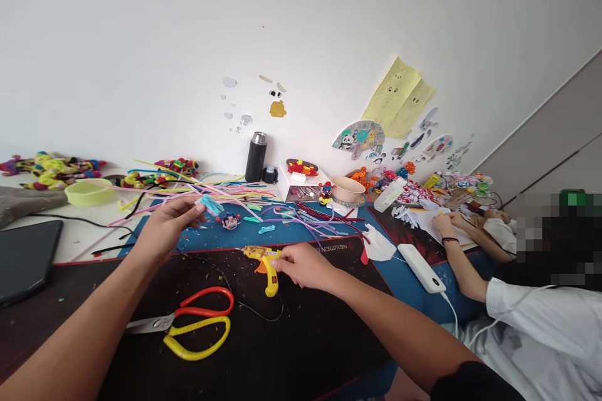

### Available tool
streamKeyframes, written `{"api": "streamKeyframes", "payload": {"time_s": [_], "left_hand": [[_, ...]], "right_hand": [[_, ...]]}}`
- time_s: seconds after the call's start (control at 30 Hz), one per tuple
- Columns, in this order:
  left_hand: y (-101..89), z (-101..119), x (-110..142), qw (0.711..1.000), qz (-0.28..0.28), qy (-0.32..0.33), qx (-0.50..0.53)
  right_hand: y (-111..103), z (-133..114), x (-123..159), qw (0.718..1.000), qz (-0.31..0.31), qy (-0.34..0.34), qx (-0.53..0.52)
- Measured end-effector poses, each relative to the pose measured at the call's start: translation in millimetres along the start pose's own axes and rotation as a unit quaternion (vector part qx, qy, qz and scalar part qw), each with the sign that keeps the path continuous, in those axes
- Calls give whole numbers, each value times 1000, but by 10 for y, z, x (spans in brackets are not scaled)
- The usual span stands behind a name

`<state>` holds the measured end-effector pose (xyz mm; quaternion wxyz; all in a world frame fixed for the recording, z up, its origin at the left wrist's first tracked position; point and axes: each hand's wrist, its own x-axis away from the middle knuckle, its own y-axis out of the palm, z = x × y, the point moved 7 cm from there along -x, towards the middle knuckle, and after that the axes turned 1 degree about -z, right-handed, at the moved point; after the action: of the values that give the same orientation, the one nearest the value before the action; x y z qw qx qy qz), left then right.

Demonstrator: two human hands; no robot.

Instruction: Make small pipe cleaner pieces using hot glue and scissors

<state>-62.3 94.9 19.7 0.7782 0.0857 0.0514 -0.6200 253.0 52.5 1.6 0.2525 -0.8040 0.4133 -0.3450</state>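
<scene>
My left hand (169,222) is raised at the left of the mat, pinching a small light-blue fuzzy pipe-cleaner piece (211,204) between thumb and fingers. At the middle, my right hand (303,264) has its curled fingers at the back of a yellow hot glue gun (269,269), whose nozzle points left. Between and beyond the hands sits a small craft figure head (230,221). Another light-blue fuzzy piece (266,229) lies to its right. Scissors (188,324) with one red and one yellow handle lie nearer me, blades to the left.
Loose pipe cleaners (211,191) spread along the back, near a black thermos (256,158) and a beige bowl (348,190). A tablet (29,261) lies left. A white power bank (421,269) and a co-worker's arms (463,266) are at right. The gun's cord (256,316) loops on the mat.
</scene>
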Motion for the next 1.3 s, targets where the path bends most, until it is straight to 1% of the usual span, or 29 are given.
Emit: {"api": "streamKeyframes", "payload": {"time_s": [0.07, 0.13, 0.23, 0.3, 0.4, 0.57, 0.7, 0.93, 1.0, 1.03, 1.13, 1.2, 1.3], "left_hand": [[23, -7, 9, 1000, -3, -3, -13], [56, -17, 23, 999, -11, -7, -29], [112, -29, 50, 998, -26, -11, -53], [142, -37, 66, 997, -35, -15, -63], [175, -47, 82, 996, -44, -21, -73], [221, -56, 97, 995, -54, -36, -73], [235, -52, 105, 995, -54, -36, -78], [246, -64, 112, 992, -63, -37, -100], [247, -69, 111, 992, -61, -35, -102], [248, -74, 111, 992, -60, -36, -104], [252, -108, 115, 990, -61, -50, -119], [255, -133, 123, 988, -61, -66, -128], [269, -147, 139, 986, -62, -79, -134]], "right_hand": [[-141, -56, -88, 998, 51, -30, 38], [-271, -130, -224, 988, 98, -59, 104], [-384, -180, -469, 980, 133, -66, 136], [-386, -199, -615, 976, 135, -70, 155], [-323, -208, -768, 971, 129, -73, 188], [-239, -203, -910, 964, 120, -79, 224], [-243, -190, -1010, 963, 132, -90, 215], [-170, -191, -1100, 975, 163, -110, 107], [-146, -230, -1111, 977, 169, -126, 41], [-140, -262, -1117, 975, 171, -139, -10], [-121, -399, -1139, 955, 161, -182, -171], [-89, -509, -1152, 939, 144, -198, -242], [-31, -641, -1136, 916, 130, -208, -317]]}}
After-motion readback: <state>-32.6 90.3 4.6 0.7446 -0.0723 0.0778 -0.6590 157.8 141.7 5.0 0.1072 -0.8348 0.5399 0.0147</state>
